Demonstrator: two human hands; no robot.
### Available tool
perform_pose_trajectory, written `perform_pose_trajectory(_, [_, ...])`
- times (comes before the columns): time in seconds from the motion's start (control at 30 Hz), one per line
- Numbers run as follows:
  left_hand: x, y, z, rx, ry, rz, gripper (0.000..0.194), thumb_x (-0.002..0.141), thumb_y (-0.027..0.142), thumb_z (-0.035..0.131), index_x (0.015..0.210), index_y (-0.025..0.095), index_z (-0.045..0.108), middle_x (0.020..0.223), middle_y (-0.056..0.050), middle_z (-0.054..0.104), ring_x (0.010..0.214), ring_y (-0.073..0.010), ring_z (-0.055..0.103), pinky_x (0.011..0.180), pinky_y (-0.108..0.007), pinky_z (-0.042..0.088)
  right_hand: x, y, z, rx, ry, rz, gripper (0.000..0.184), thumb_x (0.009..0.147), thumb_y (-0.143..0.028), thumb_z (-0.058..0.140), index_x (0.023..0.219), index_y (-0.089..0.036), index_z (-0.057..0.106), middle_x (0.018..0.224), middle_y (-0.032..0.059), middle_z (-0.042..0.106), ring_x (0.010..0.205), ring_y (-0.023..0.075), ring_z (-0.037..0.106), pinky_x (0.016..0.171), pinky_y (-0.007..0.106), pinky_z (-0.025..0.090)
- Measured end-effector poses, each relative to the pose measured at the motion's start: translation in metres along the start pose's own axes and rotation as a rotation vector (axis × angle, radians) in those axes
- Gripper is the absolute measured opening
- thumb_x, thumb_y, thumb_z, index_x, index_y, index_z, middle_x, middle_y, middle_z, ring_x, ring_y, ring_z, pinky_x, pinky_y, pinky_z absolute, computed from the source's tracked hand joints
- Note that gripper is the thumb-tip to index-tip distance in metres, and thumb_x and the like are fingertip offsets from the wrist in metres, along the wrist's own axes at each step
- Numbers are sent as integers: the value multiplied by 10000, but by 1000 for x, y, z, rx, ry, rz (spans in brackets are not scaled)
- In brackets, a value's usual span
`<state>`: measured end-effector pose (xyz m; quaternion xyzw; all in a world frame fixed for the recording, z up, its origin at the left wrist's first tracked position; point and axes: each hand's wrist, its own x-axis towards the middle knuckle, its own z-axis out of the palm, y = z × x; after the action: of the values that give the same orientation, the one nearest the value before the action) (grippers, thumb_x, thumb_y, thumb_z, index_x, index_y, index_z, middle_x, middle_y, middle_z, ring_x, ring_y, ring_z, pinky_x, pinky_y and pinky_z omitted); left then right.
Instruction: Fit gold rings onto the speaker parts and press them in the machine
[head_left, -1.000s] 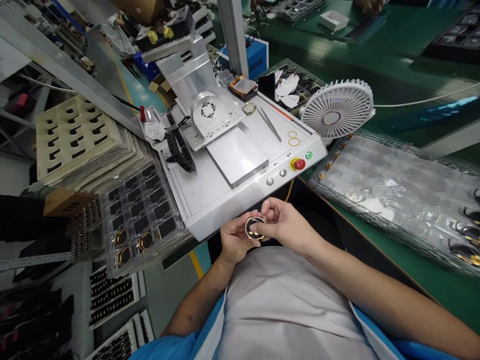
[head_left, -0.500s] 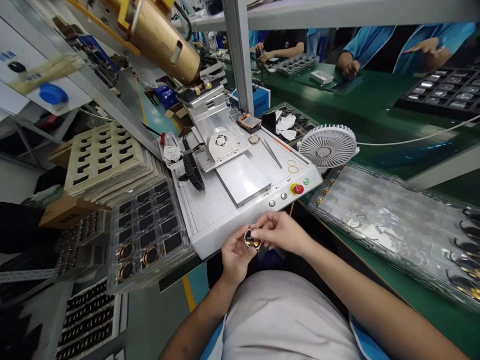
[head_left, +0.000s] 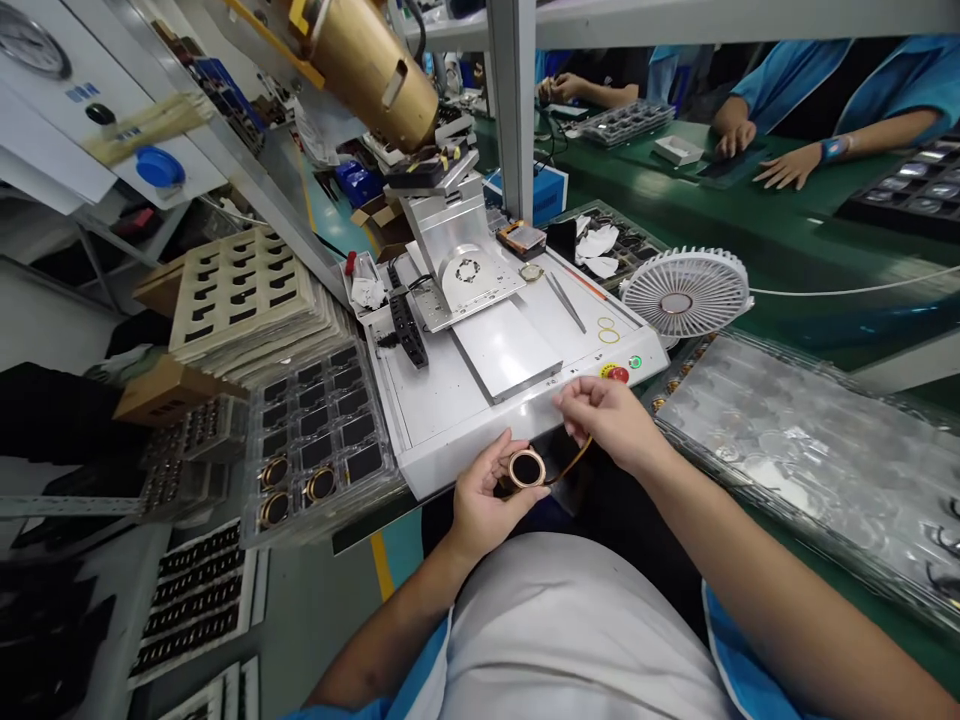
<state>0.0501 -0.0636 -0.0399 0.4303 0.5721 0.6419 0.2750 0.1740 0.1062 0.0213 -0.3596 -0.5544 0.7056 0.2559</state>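
My left hand [head_left: 486, 500] is closed around the edge of a round watch case [head_left: 527, 468] with a rose-gold rim and a black face, held in front of my body. To its right, my right hand [head_left: 604, 415] is lifted apart from the watch case, near the front edge of the machine. Its thumb and fingers are pinched together; I cannot make out what is between them. A thin orange-brown strip [head_left: 571, 463] runs between the watch case and the right hand; whether it is attached to either is unclear.
A white machine base [head_left: 420, 465] stands ahead, with a metal plate [head_left: 510, 350], tweezers [head_left: 566, 302] and a red button [head_left: 617, 373]. Left lies a clear tray [head_left: 300, 510] holding similar watch cases. Right are a white fan [head_left: 686, 290] and stacked clear trays [head_left: 780, 400]. Co-workers sit across the green table.
My right hand has drawn away from the watch case, up and to the right. The watch case in my left hand has turned, its black face now towards me. The view has shifted slightly.
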Motion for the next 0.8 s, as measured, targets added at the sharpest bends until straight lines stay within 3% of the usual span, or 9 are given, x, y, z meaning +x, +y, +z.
perform_pose_trajectory(0.07, [0,1,2,44,-1,12,795,707,188,912,1438,202,600,1282,-161,760,1115,-277,764,997,-393,627,-20,7,3,-69,-157,54,429,703,-518,878,720,-192,599,505,-17,611,385,108,496,387,202,388])
perform_pose_trajectory(0.17, [2,1,4,75,-1,38,777,727,178,901,1442,210,598,1292,-155,757,1128,-273,763,997,-372,631,-39,15,8,-180,-248,90,355,776,-486,802,741,-191,606,546,4,652,418,123,539,402,201,405])
perform_pose_trajectory(0.4, [1,-2,5,130,-5,94,738,743,163,885,1427,209,613,1270,-144,767,1111,-267,770,990,-371,642,-42,24,12,-294,-222,61,249,814,-403,709,743,-201,581,587,20,691,439,125,556,417,197,409])
perform_pose_trajectory(0.8, [0,-6,6,190,12,107,681,761,197,876,1399,201,639,1252,-149,773,1092,-279,776,984,-394,652,-42,19,12,-196,-250,132,276,767,-417,730,712,-195,576,556,5,654,418,117,538,401,195,398])
